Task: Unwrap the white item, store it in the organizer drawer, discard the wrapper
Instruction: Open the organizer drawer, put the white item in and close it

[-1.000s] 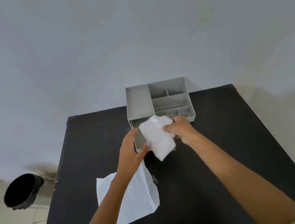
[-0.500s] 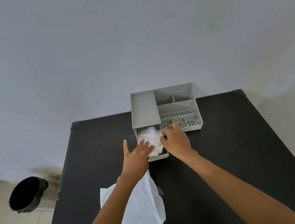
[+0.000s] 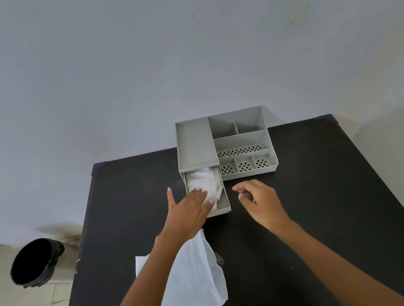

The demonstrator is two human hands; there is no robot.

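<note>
A grey organizer (image 3: 196, 146) stands at the far side of the black table (image 3: 327, 188). Its drawer (image 3: 224, 207) is pulled out toward me, and the crumpled white item (image 3: 204, 181) lies inside it. My left hand (image 3: 190, 211) rests flat with its fingers spread, fingertips on the item's near edge. My right hand (image 3: 259, 200) hovers just right of the drawer, fingers loosely curled and holding nothing. The flat white wrapper (image 3: 191, 283) lies on the table near me, partly under my left forearm.
A black-lined bin (image 3: 35, 262) stands on the floor left of the table. The organizer's open compartments (image 3: 242, 148) sit to the right of the drawer section. A pale wall rises behind the table.
Both hands carried the white item from above the table into the drawer. My right hand then let go and drew back to the right, while my left hand stays on the item.
</note>
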